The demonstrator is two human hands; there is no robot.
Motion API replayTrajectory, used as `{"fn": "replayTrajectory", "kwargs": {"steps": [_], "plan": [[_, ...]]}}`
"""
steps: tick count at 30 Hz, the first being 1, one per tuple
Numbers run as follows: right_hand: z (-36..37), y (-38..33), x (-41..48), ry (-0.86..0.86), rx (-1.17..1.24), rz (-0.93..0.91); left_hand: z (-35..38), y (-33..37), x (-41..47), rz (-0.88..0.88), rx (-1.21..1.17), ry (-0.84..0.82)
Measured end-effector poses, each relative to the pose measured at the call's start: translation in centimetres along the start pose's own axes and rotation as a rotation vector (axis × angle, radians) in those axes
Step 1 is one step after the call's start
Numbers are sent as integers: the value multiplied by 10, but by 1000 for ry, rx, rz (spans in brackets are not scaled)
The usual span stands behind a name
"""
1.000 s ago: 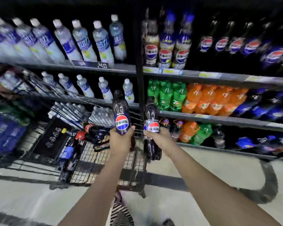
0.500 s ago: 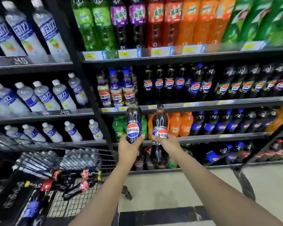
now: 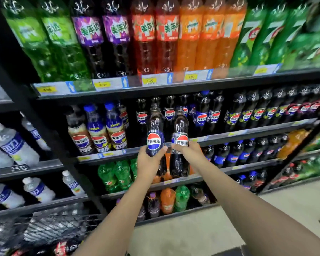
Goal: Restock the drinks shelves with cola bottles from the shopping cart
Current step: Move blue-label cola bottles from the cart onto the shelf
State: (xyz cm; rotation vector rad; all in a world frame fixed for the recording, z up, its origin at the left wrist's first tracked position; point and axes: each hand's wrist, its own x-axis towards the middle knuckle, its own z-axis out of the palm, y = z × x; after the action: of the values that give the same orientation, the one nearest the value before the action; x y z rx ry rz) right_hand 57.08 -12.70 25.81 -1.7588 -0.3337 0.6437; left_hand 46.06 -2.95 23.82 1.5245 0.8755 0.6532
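Note:
My left hand [image 3: 150,161] grips a dark cola bottle [image 3: 155,133] with a red, white and blue label, held upright. Beside it, my right hand [image 3: 189,151] grips a second cola bottle [image 3: 180,159] of the same kind, its lower body hanging below the fingers. Both bottles are raised in front of the cola shelf [image 3: 248,133], at the level of its front edge. That shelf carries a row of dark cola bottles [image 3: 235,111] behind them. The wire shopping cart [image 3: 44,228] shows at the lower left, blurred, with more bottles inside.
Large green, purple, red and orange soda bottles [image 3: 155,37] fill the shelf above. Water bottles [image 3: 9,143] line the left bay behind a black upright post [image 3: 44,130]. Green and orange sodas sit on the lower shelves. Pale floor [image 3: 201,228] lies between me and the rack.
Both hands have lifted the two cola bottles up from over the cart to the cola shelf. My view has swung up and right, closer to the rack.

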Motion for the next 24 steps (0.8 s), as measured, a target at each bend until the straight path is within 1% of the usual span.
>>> {"fn": "replayTrajectory", "kwargs": {"steps": [5,8,15,18,24], "plan": [[-7,-9,39,16,1,17,22,9,41,-17,-19,-16],[-13,-9,60,13,-22,20,37,12,57,-32,-38,7],[-29,-5,93,85,-29,-99,66,11,79,17,-124,21],[-36,-7,106,84,-49,-128,76,15,86,37,-120,30],[-51,-13,130,71,-68,-99,89,21,95,41,-75,53]]}}
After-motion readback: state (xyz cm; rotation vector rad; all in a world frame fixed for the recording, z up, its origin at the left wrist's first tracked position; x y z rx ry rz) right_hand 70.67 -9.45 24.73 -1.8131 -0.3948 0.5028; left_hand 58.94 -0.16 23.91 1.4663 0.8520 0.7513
